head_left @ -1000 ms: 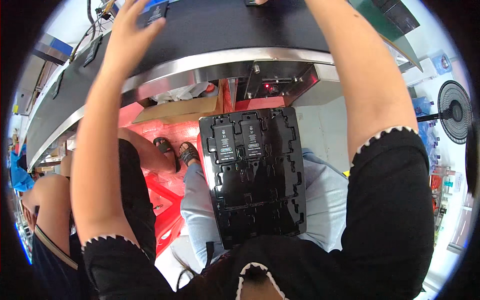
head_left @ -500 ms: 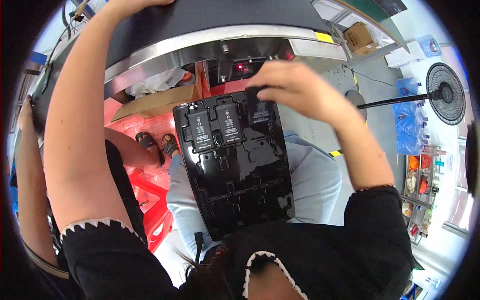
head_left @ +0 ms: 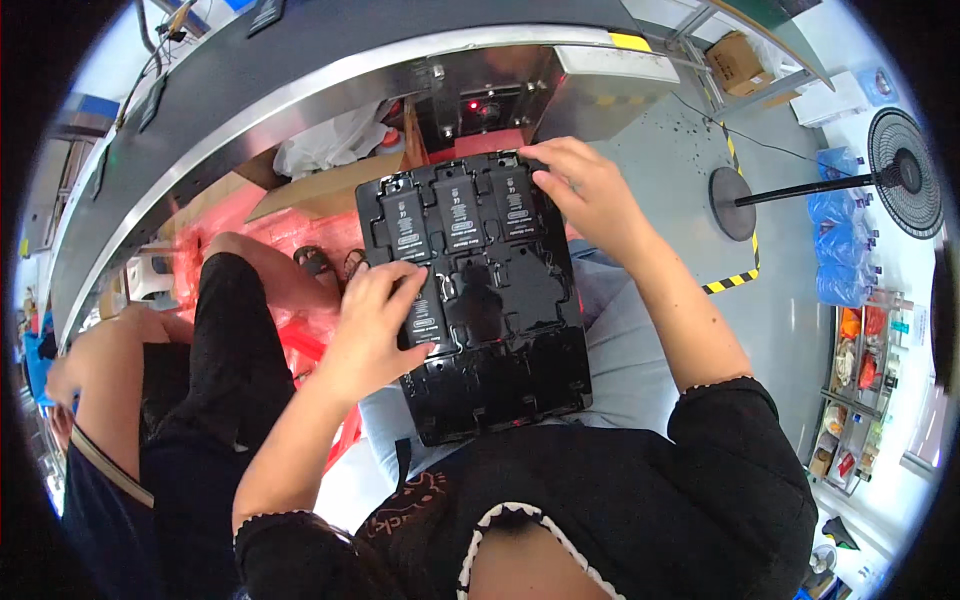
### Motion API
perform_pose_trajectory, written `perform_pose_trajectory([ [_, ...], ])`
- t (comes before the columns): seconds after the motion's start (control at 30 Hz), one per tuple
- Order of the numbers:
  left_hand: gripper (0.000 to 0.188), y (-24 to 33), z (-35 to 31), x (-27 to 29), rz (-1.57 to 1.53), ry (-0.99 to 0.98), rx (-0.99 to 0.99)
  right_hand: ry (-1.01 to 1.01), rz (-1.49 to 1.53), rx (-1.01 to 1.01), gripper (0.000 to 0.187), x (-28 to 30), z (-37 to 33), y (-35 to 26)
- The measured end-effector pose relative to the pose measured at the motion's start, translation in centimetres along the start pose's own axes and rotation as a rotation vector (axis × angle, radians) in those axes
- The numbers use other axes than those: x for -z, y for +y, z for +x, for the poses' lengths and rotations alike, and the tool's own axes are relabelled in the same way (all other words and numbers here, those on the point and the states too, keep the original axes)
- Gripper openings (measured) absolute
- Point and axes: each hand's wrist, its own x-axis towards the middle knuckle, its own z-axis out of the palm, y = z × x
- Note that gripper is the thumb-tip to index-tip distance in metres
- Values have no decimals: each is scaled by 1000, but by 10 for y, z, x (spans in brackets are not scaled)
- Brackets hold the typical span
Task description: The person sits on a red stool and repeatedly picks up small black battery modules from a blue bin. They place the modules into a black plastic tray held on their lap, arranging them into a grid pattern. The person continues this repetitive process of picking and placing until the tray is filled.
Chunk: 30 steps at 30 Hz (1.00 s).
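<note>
Black tray [head_left: 520, 370] on the lap — four flat batteries in it, both hands on it

Tray lies slightly askew across pale jeans [head_left: 630, 365]. Left hand [head_left: 368, 330]: fingers and thumb spread apart, spanning the second-row battery [head_left: 428, 312] in the left column, at its two ends. Can't tell if it's gripping or just pressing. Far row holds three, flat in their pockets: left battery [head_left: 403, 225], middle battery [head_left: 459, 212], right battery [head_left: 514, 205]. Right hand [head_left: 592, 195]: thumb and forefinger parted, tips at the tray's far right corner, just beside the right battery.

Further out: a seated neighbour's bare knee [head_left: 125, 350] at left. Beyond the tray, a cardboard box [head_left: 330, 192] with a whitish plastic bag [head_left: 330, 145] — both below the metal-edged black bench top [head_left: 420, 22]. Red light [head_left: 473, 105] glows under the bench. Far right: black stand fan [head_left: 905, 170], blue jugs [head_left: 840, 228] near it.
</note>
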Motion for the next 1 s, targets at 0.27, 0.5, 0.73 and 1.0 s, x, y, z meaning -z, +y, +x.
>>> perform_pose_trajectory([
  [0.27, 83, 16, -10, -16, 141, 39, 91, 8, 57, 107, 29, 20, 31, -34],
  [0.5, 77, 9, -19, -13, 140, -18, 91, 77, 86, 127, 32, 38, 136, -79],
  [0.73, 71, -3, -19, -23, -167, 5, 68, 185, -357, 424, 48, 22, 298, -13],
  [1.0, 63, 5, -7, -5, -81, 59, 38, -163, -525, 8, 51, 77, 321, -6],
])
